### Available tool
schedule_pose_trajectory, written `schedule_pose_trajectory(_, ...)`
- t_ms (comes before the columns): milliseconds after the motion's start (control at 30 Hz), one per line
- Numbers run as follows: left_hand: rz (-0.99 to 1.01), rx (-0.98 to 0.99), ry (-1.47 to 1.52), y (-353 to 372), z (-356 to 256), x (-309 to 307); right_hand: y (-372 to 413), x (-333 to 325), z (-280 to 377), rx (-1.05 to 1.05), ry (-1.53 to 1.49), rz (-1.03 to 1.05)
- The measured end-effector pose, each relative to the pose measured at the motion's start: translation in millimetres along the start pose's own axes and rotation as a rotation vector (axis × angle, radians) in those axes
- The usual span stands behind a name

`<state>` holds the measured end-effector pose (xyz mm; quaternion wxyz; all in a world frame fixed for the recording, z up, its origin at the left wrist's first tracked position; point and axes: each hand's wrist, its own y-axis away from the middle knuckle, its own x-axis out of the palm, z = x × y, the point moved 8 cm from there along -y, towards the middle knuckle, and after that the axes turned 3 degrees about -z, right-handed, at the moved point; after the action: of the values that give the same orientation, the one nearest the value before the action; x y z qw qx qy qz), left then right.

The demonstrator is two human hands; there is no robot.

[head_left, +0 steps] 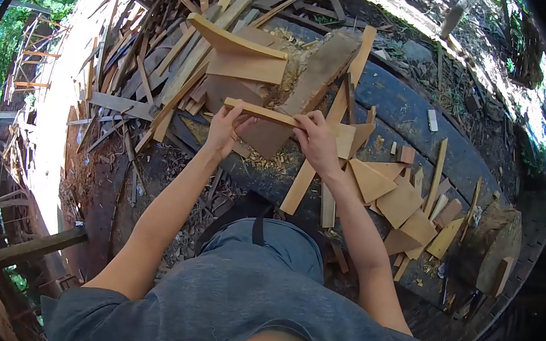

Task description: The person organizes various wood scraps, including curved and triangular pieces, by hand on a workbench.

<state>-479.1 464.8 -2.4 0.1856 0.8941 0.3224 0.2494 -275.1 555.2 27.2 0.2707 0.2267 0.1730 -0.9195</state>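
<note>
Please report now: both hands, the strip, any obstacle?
Left hand holds strip by left end. Right hand, right end. Offcuts on bench, right side, may hinder.

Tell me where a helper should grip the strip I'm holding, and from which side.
Probably the middle of the strip, pinched across its narrow width from above. It's long and thin; your left hand and right hand have its two ends, and between them it's bare, with nothing over it in this view.

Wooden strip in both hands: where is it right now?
Head view, upper middle, slightly left of centre: the wooden strip is held between the left hand and the right hand, in the picture just below the weathered plank.
</note>
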Motion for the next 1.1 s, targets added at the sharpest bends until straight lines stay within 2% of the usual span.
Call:
schedule_pose_trajectory(67,-0.015,0.032,0.045,-17,-11,-15,-25,15,6,-0.027,0.082,-0.032)
schedule_pose_trajectory(133,-0.095,0.167,-0.065,-41,-27,-39,-47,32,6,-0.057,0.069,-0.088)
schedule_pose_trajectory(267,-0.193,0.147,0.035,-94,-38,-76,-87,65,18,-0.11,0.178,-0.119)
schedule_pose_trajectory(333,-0.364,0.104,0.197,-110,-30,-94,-97,73,33,-0.175,0.377,-0.18)
schedule_pose_trajectory(400,-0.384,0.105,0.226,-117,-29,-102,-102,85,34,-0.183,0.382,-0.183)
schedule_pose_trajectory(767,-0.236,-0.016,0.219,-129,-26,-95,-108,91,25,-0.157,0.424,-0.196)
schedule_pose_trajectory(1100,-0.239,-0.008,0.214,-138,-21,-95,-81,61,-5,0.068,0.311,-0.351)
